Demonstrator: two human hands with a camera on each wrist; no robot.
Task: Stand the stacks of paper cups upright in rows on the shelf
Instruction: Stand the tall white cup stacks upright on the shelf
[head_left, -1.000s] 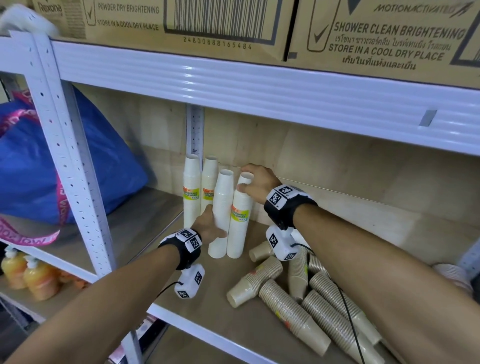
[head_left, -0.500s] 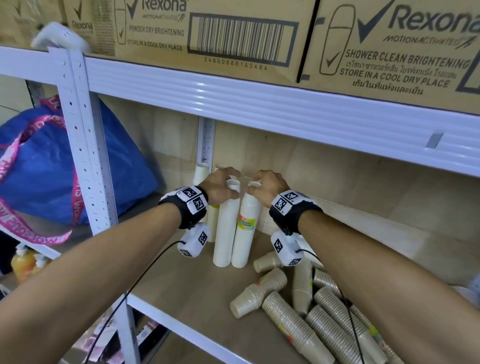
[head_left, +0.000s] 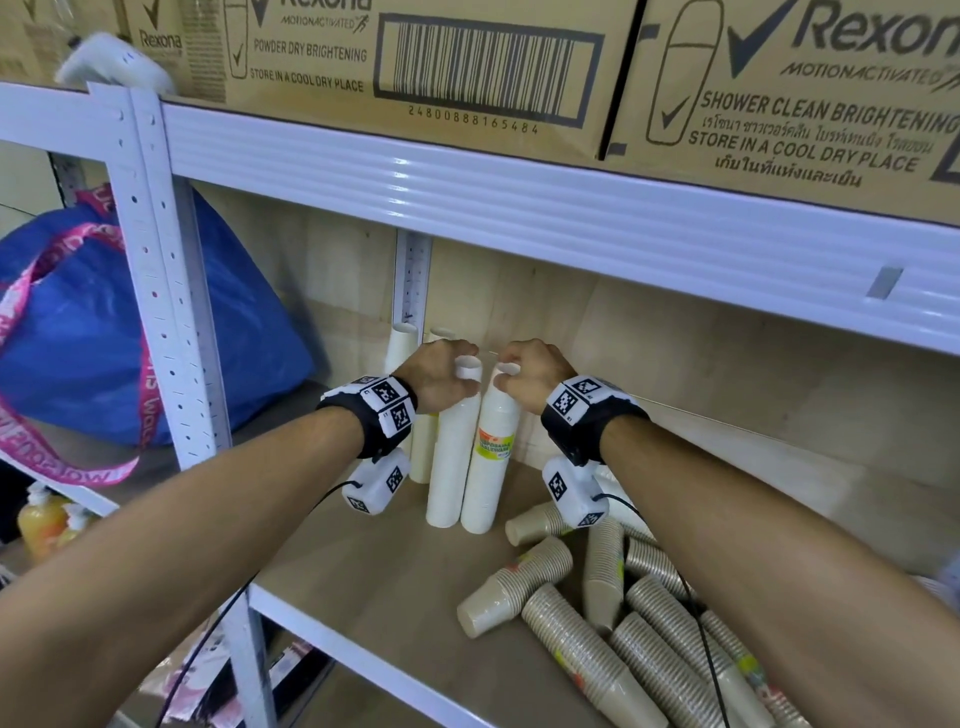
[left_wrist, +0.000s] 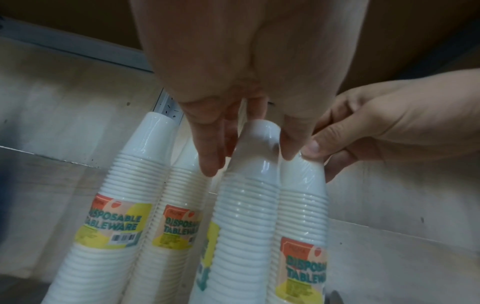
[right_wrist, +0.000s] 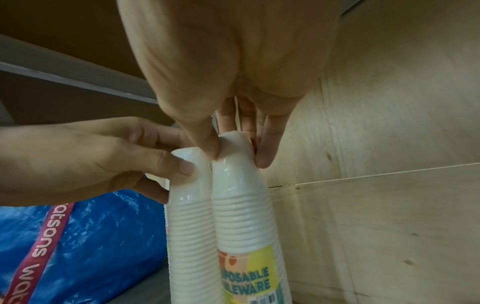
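Two wrapped white cup stacks stand upright side by side on the wooden shelf. My left hand grips the top of the left front stack, its fingers curled round the top cup. My right hand pinches the top of the right front stack, thumb and fingers on the top cup. Two more white stacks stand behind, against the back wall. Several brown cup stacks lie on their sides at the right.
The white upper shelf beam hangs low above my hands, with cardboard boxes on it. A white upright post stands at the left, with a blue bag beyond it. Bare shelf board lies in front of the white stacks.
My left hand has risen from the side of the left front stack to its top. Both hands now hold the two stack tops close together.
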